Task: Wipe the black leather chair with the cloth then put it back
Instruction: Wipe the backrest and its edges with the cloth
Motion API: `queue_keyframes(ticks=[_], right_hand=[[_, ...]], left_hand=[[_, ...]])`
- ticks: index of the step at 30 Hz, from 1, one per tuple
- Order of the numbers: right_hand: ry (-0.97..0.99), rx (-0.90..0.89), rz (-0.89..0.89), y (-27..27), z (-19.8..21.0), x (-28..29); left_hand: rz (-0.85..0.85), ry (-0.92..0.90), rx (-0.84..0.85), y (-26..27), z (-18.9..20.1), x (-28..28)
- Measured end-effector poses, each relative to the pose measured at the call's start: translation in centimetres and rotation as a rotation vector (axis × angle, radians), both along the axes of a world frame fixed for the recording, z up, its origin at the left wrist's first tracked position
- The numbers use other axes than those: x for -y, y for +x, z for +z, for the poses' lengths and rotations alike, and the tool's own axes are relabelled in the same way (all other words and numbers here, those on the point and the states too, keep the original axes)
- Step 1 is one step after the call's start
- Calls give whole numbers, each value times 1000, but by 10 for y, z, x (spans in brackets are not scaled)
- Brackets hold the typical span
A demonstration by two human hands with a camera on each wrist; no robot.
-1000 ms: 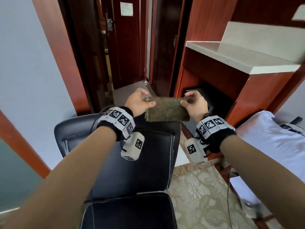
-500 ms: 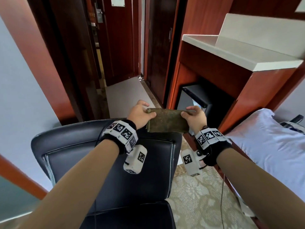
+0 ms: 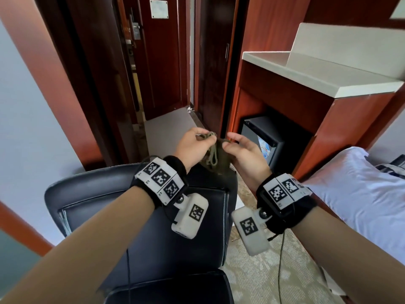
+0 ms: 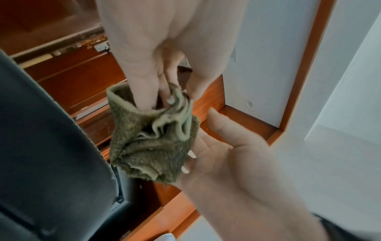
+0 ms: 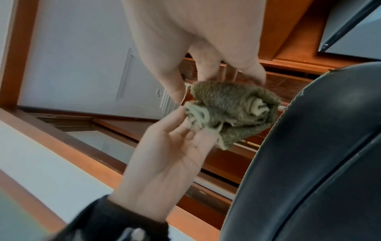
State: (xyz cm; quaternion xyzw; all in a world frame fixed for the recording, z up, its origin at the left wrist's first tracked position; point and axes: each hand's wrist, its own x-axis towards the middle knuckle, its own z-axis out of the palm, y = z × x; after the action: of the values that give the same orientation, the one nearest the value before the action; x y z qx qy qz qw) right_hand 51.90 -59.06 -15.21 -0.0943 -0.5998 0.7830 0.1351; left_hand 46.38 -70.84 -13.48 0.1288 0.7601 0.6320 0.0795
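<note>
The cloth (image 3: 215,157) is olive green and nubbly, with a paler green hem. The chair (image 3: 140,218) is glossy black leather with fine stitched seams. Both wrists carry black bands (image 3: 175,166) topped with white blocks printed in black-and-white square codes. The cabinet (image 3: 282,88) and doors (image 3: 162,62) are reddish-brown wood; the bench (image 3: 317,73) top is off-white. The bed (image 3: 359,189) is white, the wall (image 3: 24,119) pale grey-blue, and the carpet (image 3: 258,277) beige with a faint floral pattern.

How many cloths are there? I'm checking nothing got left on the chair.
1: the bunched olive-green terry cloth, held between left hand and right hand above the chair back.
</note>
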Motion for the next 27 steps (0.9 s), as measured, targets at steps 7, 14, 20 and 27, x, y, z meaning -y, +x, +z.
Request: queue_keyframes(ticks=[7, 14, 20, 27], right_hand=[[383, -42, -62, 11, -13, -4], [544, 71, -324, 4, -29, -27], [852, 125, -368, -3, -23, -35], [1169, 218, -173, -18, -43, -24]], left_hand=[[-193, 267, 220, 22, 12, 3], [-254, -68, 49, 16, -1, 26], [-182, -261, -53, -2, -30, 56], [-186, -400, -239, -14, -49, 65]])
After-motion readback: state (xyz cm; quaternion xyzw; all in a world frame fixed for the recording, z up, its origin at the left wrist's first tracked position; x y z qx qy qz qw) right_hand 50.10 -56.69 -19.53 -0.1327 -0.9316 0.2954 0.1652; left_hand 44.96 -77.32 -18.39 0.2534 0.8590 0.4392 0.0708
